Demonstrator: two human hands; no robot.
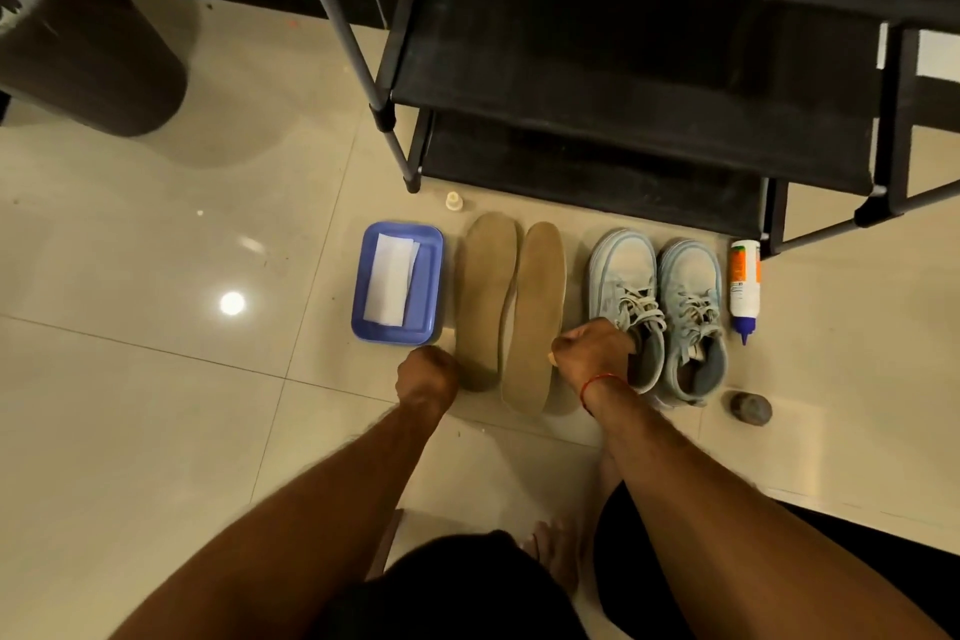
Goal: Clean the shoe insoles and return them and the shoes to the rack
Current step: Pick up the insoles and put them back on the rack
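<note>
Both insoles (511,312) out on floor before rack (644,120). Right hand (592,348) fingers inside left shoe (631,307), probably gripping collar. Left hand (427,374) fisted, empty (beside insole heel). Next: wipe insoles with tissue (390,286).

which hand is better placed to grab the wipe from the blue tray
Left. The left hand sits closed beside the near corner of the blue tray holding the wipe. The right hand is across both insoles, at the shoe.
</note>
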